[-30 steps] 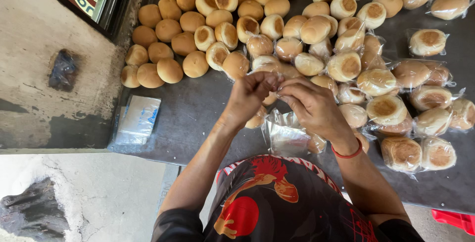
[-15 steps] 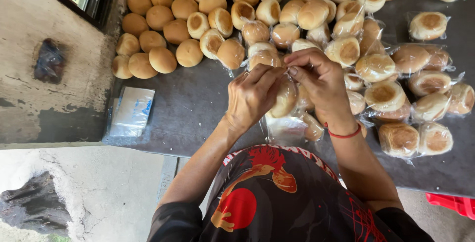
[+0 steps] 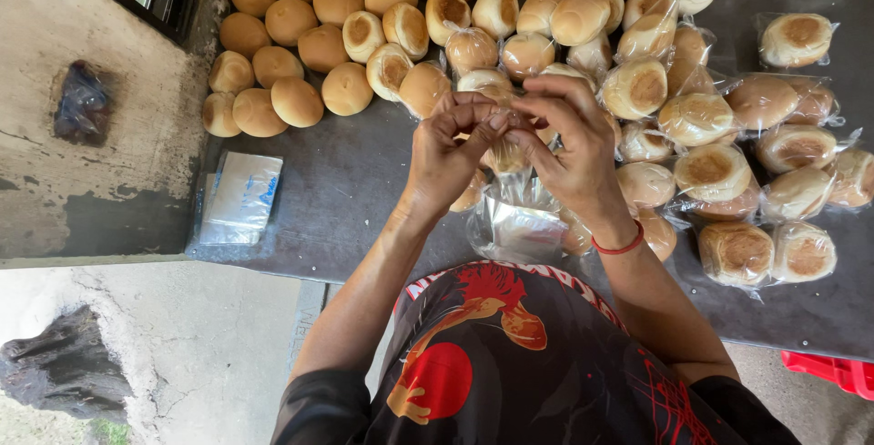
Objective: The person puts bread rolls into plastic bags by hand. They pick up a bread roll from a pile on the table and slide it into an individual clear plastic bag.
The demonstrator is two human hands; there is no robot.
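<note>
A second ago our hands worked a little apart over the buns; now our left hand (image 3: 451, 149) and right hand (image 3: 569, 149) have closed in until the fingertips meet, pinching the top of the clear bag (image 3: 514, 217). Half a second back a bun still showed between our palms at the grip; it now sits lower, just under the pinch, mostly hidden behind our fingers. The bag below the grip hangs fuller and looser than before

Dark grey table (image 3: 346, 181), loaded with bare buns (image 3: 300, 40) at left. Bagged buns (image 3: 765, 163) at right. Flat stack of plastic bags (image 3: 241, 197) near the edge.
</note>
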